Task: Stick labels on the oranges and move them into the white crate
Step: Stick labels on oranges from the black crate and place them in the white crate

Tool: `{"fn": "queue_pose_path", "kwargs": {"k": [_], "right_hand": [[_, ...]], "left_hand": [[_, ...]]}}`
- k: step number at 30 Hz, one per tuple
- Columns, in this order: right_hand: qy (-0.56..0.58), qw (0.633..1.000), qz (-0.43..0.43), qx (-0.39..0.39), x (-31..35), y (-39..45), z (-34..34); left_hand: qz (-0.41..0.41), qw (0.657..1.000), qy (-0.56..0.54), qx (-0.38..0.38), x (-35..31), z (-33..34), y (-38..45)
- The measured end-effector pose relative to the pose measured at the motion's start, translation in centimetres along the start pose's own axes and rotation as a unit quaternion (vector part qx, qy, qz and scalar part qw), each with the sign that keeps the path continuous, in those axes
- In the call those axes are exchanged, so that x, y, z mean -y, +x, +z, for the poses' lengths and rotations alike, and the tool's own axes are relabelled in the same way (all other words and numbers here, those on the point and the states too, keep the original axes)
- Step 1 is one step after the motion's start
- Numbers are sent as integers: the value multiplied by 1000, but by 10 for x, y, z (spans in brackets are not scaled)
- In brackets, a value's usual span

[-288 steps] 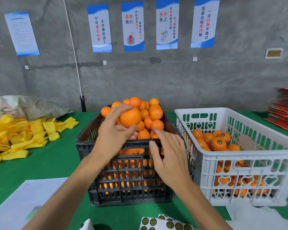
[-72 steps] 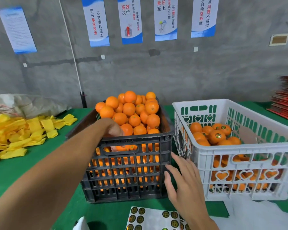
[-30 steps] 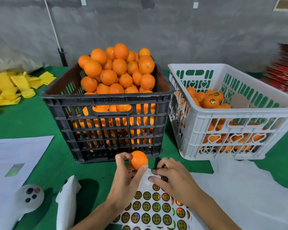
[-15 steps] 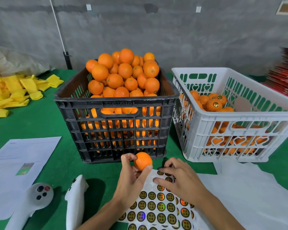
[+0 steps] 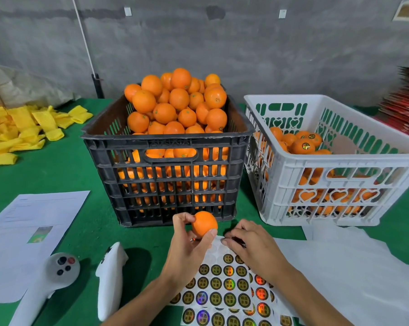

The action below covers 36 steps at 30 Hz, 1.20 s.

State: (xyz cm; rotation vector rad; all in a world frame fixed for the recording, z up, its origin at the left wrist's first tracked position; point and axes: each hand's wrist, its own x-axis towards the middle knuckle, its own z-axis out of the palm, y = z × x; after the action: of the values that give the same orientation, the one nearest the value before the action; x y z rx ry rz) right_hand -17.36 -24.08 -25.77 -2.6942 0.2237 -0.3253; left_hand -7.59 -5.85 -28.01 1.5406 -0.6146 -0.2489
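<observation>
My left hand point(image 5: 188, 249) holds one orange point(image 5: 204, 223) between thumb and fingers, just in front of the black crate point(image 5: 166, 147). That crate is heaped with unlabelled oranges point(image 5: 175, 102). My right hand point(image 5: 250, 248) lies beside it, fingertips curled down on the top edge of the sticker sheet point(image 5: 222, 288), which carries rows of round dark-and-gold labels. Whether a label is pinched is hidden. The white crate point(image 5: 340, 165) at the right holds several labelled oranges point(image 5: 303, 145).
The green table point(image 5: 64, 175) carries a printed paper point(image 5: 29, 222) at the left and two white controllers point(image 5: 57, 274) in front of it. Yellow foam sleeves point(image 5: 22, 130) lie far left. White sheets point(image 5: 351, 267) sit at the right, red boxes point(image 5: 406, 102) far right.
Since 2.4 s ago my left hand took an orange from the black crate and brought it down over the sticker sheet. My right hand moved onto the sheet. Both have barely shifted in the last second.
</observation>
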Motion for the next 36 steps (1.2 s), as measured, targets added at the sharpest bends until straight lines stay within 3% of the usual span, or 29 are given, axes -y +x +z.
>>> {"fn": "queue_pose_path", "kwargs": {"k": [6, 10, 12, 16, 21, 24, 27, 29, 32, 34, 36], "right_hand": [[27, 999, 27, -25, -1, 2, 2], [114, 977, 71, -168, 14, 6, -3], [151, 965, 47, -211, 29, 3, -1], [151, 964, -26, -216, 47, -5, 5], [9, 956, -103, -276, 52, -10, -8], [-20, 933, -94, -348, 61, -1, -34], [-18, 897, -54, -439, 61, 17, -87], [-40, 868, -44, -493, 55, 30, -126], [-81, 855, -17, -513, 44, 47, -174], [-91, 864, 14, -496, 37, 55, -187], [-66, 886, 23, -459, 33, 59, -185]], "left_hand": [[-2, 1000, 2, 5, 0, 0, -1], [-3, 999, 41, 24, 0, 2, -3], [34, 995, 86, 36, -1, 5, -4], [115, 985, 124, 24, 0, 4, -5], [175, 971, 160, -18, -23, 4, 3], [280, 940, 192, -34, -63, 14, 22], [358, 908, 217, 11, -120, 29, 47], [420, 866, 264, 58, -162, 38, 67], [497, 789, 359, 36, -215, 39, 108], [438, 807, 397, -3, -236, 30, 141], [277, 869, 410, -3, -240, 12, 179]]}}
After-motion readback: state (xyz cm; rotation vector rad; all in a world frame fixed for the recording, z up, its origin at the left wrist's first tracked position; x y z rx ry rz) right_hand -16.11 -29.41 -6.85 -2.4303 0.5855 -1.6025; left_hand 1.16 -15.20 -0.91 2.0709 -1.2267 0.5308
